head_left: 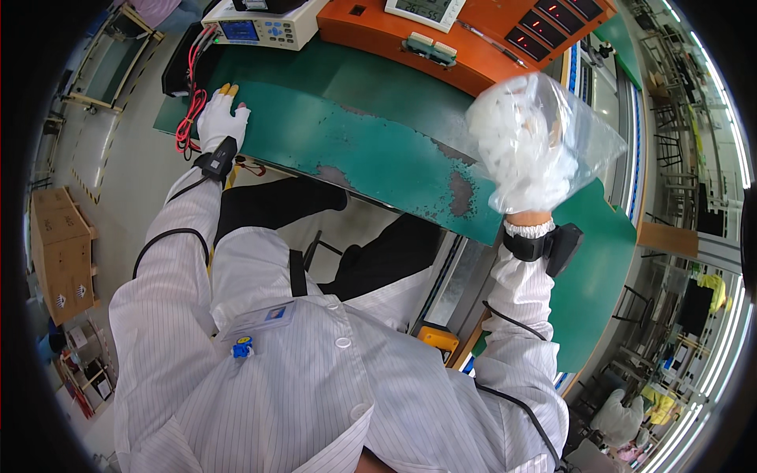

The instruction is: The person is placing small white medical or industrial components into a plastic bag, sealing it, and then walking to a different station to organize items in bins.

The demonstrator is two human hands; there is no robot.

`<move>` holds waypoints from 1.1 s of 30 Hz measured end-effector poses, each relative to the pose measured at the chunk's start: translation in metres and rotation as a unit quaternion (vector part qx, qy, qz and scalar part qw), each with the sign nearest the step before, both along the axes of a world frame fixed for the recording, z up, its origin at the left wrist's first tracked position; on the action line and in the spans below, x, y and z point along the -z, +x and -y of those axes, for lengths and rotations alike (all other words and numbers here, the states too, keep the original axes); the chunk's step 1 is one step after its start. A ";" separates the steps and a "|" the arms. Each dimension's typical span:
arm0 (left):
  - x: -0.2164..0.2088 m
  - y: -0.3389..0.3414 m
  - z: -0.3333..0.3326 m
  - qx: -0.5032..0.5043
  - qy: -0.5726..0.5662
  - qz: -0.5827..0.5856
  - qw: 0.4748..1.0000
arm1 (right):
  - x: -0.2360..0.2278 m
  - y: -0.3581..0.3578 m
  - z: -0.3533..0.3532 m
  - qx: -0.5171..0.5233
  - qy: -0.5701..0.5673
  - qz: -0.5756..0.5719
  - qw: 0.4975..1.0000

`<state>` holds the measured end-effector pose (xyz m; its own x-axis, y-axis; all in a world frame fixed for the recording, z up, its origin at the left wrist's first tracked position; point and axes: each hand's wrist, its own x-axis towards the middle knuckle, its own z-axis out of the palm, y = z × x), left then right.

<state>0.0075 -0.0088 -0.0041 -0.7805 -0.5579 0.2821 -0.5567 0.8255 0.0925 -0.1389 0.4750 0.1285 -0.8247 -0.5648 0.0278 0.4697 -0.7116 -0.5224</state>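
My left hand [221,120], in a white glove with yellow fingertips, lies at the left end of the green bench top [315,130]. Its fingers are stretched out and hold nothing. Beside it hang red test leads [189,118]. Over the right part of the bench my right hand [530,217] holds up a clear plastic bag [587,150]. Bunched white pieces [512,134] show through the film; their kind I cannot make out. The bag and its contents hide most of the right fingers, and bare skin shows at the wrist.
A white bench meter [264,30] with a blue screen stands at the back left. Behind the bench is an orange console [378,39] with red displays, a pen-like tool [493,43] and a digital thermometer-clock [426,9]. Cardboard boxes [61,252] stand left on the floor.
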 end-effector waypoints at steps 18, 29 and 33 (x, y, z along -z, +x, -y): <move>-0.008 -0.003 -0.007 0.008 0.004 -0.012 1.000 | -0.009 -0.002 0.021 0.025 0.140 -0.020 0.990; -0.006 -0.003 -0.005 0.008 0.006 -0.015 1.000 | 0.021 -0.004 0.042 -0.037 0.719 -0.564 0.405; -0.005 -0.003 -0.005 0.007 0.003 -0.013 1.000 | 0.060 -0.013 0.039 0.102 0.691 -0.636 0.329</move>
